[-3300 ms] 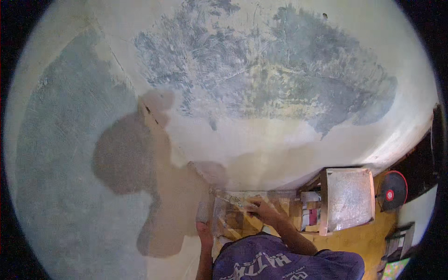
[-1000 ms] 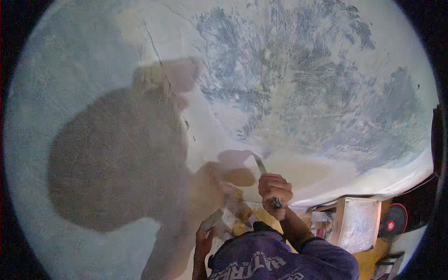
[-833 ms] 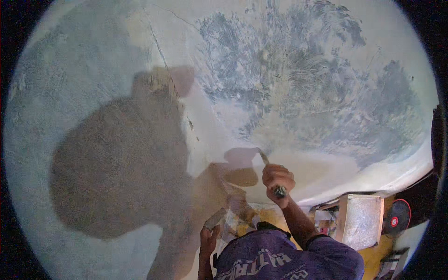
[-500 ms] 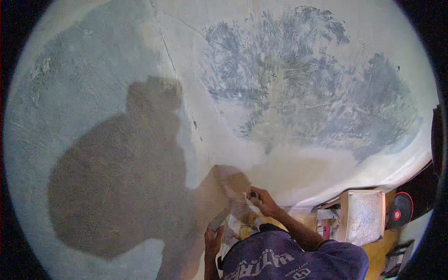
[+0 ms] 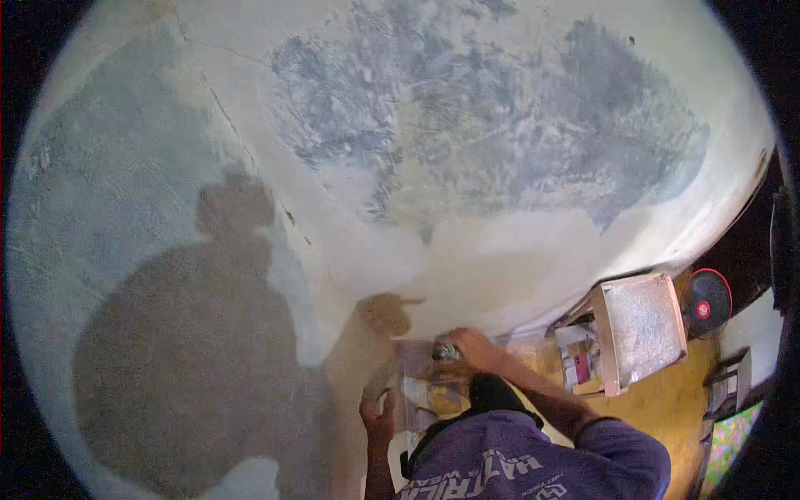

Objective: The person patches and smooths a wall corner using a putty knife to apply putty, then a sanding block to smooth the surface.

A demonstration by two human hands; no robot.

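Note:
My right hand (image 5: 477, 350) is closed, close to the pale lower wall, around a small dark and light item (image 5: 447, 350) whose kind is lost in blur. My left hand (image 5: 379, 414) is raised further left, with thumb and fingers curved about a flat greyish piece (image 5: 380, 383). Shadow falls there, so its kind does not show. Ahead stretches the wall (image 5: 492, 283), pale cream, with rough blue-grey patches (image 5: 500, 125) across its upper part. On the left its bluish-grey area (image 5: 108, 192) is bordered by a thin crack (image 5: 221, 108).
My shadow (image 5: 192, 358) darkens the wall at left. At the right stands a wooden cabinet (image 5: 611, 333) with a shiny silvery top and small items inside. Beyond it are a black round object with a red rim (image 5: 708, 304), a dark frame (image 5: 727, 383) and yellowish floor (image 5: 667, 408).
The view has shifted, so the wall patches sit further left and higher. My right hand has moved slightly relative to my body and looks blurred. My left hand stays raised in much the same place.

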